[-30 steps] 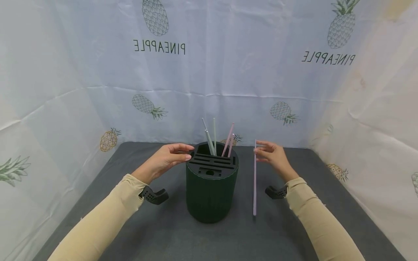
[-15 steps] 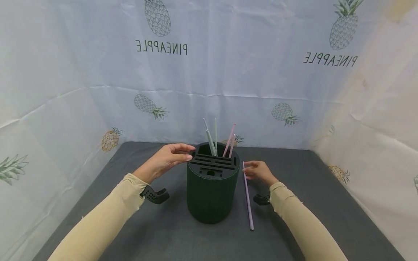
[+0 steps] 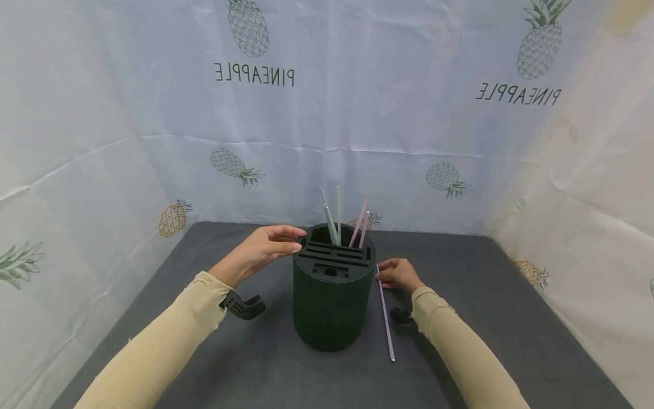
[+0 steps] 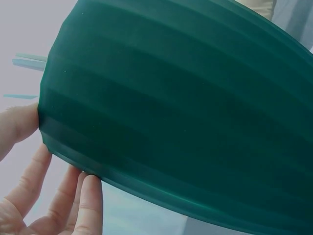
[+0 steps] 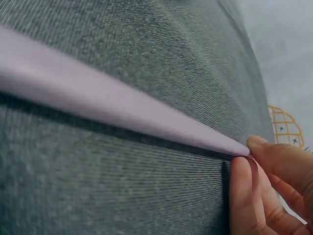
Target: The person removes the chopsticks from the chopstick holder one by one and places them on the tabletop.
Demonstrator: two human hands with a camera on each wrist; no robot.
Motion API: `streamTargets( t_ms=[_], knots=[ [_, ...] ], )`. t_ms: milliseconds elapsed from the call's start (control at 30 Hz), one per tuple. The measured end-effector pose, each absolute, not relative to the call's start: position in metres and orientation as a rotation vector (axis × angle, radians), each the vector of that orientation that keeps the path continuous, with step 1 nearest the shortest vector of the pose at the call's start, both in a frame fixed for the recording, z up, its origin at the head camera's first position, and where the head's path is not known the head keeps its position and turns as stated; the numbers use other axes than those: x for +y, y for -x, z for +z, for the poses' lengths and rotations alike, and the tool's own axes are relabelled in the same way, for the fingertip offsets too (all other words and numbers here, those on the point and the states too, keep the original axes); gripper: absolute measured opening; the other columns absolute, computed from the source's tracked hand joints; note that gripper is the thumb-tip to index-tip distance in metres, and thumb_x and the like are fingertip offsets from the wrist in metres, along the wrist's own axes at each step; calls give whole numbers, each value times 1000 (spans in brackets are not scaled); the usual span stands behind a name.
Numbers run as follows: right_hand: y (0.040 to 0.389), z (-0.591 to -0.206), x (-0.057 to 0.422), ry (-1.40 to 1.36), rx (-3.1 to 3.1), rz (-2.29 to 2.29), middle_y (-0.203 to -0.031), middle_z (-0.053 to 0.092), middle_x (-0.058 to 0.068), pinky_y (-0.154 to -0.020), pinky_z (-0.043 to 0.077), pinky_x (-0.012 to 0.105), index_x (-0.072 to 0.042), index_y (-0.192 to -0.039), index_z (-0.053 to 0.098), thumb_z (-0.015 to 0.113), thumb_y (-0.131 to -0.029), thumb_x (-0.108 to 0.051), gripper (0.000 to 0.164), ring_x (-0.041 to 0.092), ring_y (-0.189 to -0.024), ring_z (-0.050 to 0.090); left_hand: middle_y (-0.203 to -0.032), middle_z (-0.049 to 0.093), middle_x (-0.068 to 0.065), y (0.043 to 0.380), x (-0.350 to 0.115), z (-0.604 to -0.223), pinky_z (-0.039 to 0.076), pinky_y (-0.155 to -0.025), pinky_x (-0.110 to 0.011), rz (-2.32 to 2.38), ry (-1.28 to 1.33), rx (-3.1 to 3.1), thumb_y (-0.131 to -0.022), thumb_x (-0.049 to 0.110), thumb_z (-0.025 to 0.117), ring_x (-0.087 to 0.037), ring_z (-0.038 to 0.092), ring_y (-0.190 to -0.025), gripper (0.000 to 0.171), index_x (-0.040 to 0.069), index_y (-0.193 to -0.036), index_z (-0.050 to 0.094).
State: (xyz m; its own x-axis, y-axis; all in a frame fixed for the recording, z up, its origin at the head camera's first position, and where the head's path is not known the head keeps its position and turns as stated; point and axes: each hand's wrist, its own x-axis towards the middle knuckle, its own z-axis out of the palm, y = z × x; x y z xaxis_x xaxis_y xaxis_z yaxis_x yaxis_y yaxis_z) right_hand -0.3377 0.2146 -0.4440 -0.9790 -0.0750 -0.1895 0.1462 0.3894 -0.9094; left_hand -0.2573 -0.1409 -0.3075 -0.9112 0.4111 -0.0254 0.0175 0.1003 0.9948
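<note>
A dark green utensil holder [image 3: 331, 309] with a slotted black top stands upright on the table. My left hand [image 3: 265, 250] touches its upper left edge with fairly straight fingers; in the left wrist view, the fingertips [image 4: 90, 188] rest against the ribbed green wall [image 4: 171, 107]. To the right of the holder, my right hand [image 3: 399, 275] pinches the far end of a long pale purple straw [image 3: 385, 321]. That straw runs toward the front along the tabletop. Close up in the right wrist view, thumb and fingers meet at the straw's tip [image 5: 234, 145].
Several pale green, bluish and pink straws [image 3: 334, 221] lean in the holder's rear opening. A dark grey cloth [image 3: 230, 363] covers the table. White pineapple-print curtains [image 3: 357, 113] enclose the back and both sides. A dark wrist-camera mount [image 3: 242, 307] sits under each wrist.
My right hand has moved left and down with the purple straw, from beside the holder at its rim height to the tabletop. The straw now lies tilted. The left hand has stayed on the holder.
</note>
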Motion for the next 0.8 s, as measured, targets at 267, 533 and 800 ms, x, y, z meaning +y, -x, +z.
streamTargets(
  t_ms=[267, 533, 800],
  knots=[
    [338, -447, 212, -100, 2474, -1623, -80, 70, 8, -59, 59, 27, 11, -119, 61, 72, -81, 5, 40, 10, -63, 63, -142, 47, -15, 258, -141, -307, 34, -115, -46, 1883, -437, 2078, -89, 13, 69, -26, 48, -128, 50, 1, -135, 52],
    [335, -432, 216, -91, 2413, -1717, -109, 67, 20, -73, 60, 31, 9, -128, 55, 68, -89, -7, 44, 18, -83, 68, -141, 48, -14, 259, -141, -309, 34, -115, -46, 1885, -430, 2076, -89, 12, 69, -26, 48, -128, 49, 1, -134, 53],
    [321, -361, 219, 178, 2259, -2115, -126, 56, 13, -95, 53, 32, -2, -137, 48, 63, -95, -21, 48, 13, -104, 64, -142, 47, -14, 259, -141, -308, 33, -115, -46, 1882, -433, 2078, -90, 12, 69, -26, 48, -128, 49, 1, -135, 52]
  ],
)
